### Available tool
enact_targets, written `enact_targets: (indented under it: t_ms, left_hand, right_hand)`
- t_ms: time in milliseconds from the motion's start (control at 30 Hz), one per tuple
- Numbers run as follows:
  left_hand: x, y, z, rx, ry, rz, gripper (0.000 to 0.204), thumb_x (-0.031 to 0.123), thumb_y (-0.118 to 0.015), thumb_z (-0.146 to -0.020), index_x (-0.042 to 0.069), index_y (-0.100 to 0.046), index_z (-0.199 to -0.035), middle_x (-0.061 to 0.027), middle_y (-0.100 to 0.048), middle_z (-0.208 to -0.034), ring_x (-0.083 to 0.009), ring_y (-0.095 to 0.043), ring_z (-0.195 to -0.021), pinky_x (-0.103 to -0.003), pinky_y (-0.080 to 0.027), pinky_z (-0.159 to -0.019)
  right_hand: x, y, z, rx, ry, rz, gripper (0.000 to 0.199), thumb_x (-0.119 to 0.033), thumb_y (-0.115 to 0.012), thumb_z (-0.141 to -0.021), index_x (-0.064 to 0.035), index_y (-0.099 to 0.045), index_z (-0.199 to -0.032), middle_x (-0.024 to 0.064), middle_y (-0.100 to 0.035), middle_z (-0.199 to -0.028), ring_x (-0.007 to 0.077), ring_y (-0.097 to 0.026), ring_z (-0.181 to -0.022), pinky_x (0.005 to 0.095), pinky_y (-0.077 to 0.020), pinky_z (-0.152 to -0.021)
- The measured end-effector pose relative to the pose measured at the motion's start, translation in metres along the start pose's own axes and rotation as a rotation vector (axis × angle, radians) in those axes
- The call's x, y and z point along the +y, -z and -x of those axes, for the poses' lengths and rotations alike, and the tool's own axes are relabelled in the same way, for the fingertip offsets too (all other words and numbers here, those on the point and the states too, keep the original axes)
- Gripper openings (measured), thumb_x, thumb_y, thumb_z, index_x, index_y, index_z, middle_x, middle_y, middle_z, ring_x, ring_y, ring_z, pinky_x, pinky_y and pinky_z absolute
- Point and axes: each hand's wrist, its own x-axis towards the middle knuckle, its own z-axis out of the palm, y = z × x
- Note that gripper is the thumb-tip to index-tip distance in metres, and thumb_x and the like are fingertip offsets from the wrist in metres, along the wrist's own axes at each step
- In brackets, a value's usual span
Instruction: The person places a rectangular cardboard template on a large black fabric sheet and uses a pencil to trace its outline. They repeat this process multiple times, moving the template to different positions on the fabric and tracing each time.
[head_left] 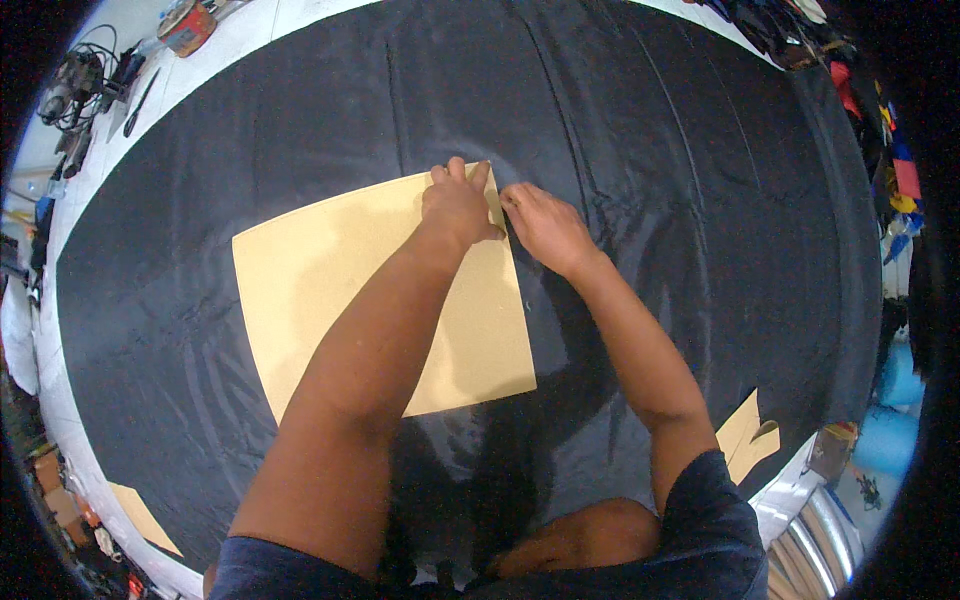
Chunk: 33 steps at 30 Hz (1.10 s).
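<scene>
Yellow sheet [300, 280] — left hand [458, 208] splayed atop one corner, right hand [548, 225] curled alongside — grip unclear

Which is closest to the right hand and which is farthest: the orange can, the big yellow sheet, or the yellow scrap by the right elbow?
From the right hand:
1. Big yellow sheet: just left of its fingers.
2. Yellow scrap: lower right.
3. Orange can: far upper left.

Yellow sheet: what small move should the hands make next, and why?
Perhaps slide the right hand down beside the yellow sheet: that hand's bent fingers are by the right edge, while the left hand rests near the top right corner, seemingly steadying it. Whether those fingers hold anything is unclear.
</scene>
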Motion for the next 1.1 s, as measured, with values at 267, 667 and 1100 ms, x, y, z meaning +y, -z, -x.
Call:
enact_targets:
  t_ms: [267,667,1100]
  left_hand:
    - [0.001,0.000,-0.002,-0.018,-0.015,-0.037,0.115,0.061,-0.082,-0.068,0.022,-0.024,-0.160,-0.0117,-0.037,-0.148,-0.0346,-0.040,-0.135,-0.046,-0.054,-0.098]
    - [0.004,0.004,-0.002,-0.029,0.013,-0.032,0.119,0.063,-0.085,-0.064,0.025,-0.024,-0.159,-0.0120,-0.035,-0.150,-0.0353,-0.039,-0.137,-0.044,-0.053,-0.100]
    - [0.003,0.003,-0.002,0.000,0.005,-0.091,0.116,0.063,-0.084,-0.066,0.027,-0.024,-0.159,-0.0132,-0.036,-0.150,-0.0355,-0.042,-0.137,-0.044,-0.053,-0.100]
  right_hand:
    - [0.010,-0.007,-0.024,0.066,0.063,0.057,0.018,-0.018,-0.048,-0.099,-0.0061,-0.055,-0.111,0.0157,-0.063,-0.104,0.0405,-0.063,-0.097,0.0512,-0.0524,-0.082]
    - [0.003,-0.005,0.019,0.011,0.121,0.115,0.017,-0.015,-0.054,-0.094,-0.0088,-0.055,-0.110,0.0110,-0.063,-0.102,0.0326,-0.065,-0.101,0.0465,-0.0551,-0.079]
    - [-0.004,-0.007,0.057,-0.020,0.143,0.087,0.020,-0.015,-0.053,-0.093,-0.0083,-0.059,-0.111,0.0097,-0.063,-0.102,0.0308,-0.066,-0.098,0.0451,-0.0564,-0.080]
